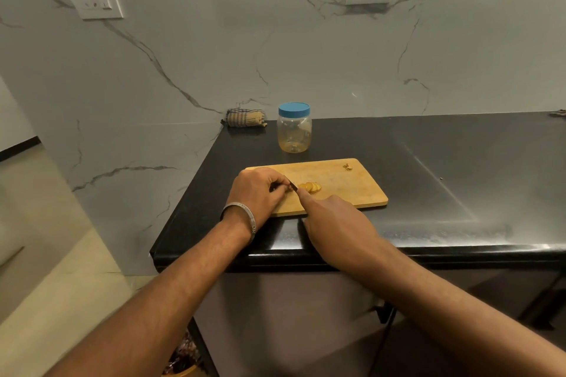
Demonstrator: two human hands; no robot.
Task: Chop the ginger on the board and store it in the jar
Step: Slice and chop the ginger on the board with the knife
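1. The black polished stone counter [428, 162] carries everything; it is glossy, so I judge the board could slide if I press sideways. I should cut straight down.
2. The pale rectangular wooden chopping board [346, 190] lies near the counter's front edge, with both my hands over its left end.
3. The clear plastic jar with a blue screw lid [294, 128] stands just behind the board, lid on and seemingly empty. It must be opened before anything goes in.
4. My left hand [257, 193] is curled tight, fingers pinched on something small beside the blade. I cannot tell whether that is the uncut end of the ginger. I should keep the fingertips tucked back.
5. My right hand [333, 217] comes in low from the right, forefinger stretched forward along the knife. The handle is hidden under my palm, so I judge rather than see that I am gripping it.
6. The small dark-bladed knife [294, 187] shows only as a short stretch between my hands.
7. The yellow sliced ginger [311, 187] lies fanned just right of the blade. The rounds need cross-cutting, so I should gather them first.
8. A few brown scraps [347, 166] sit at the board's far right corner, well apart.
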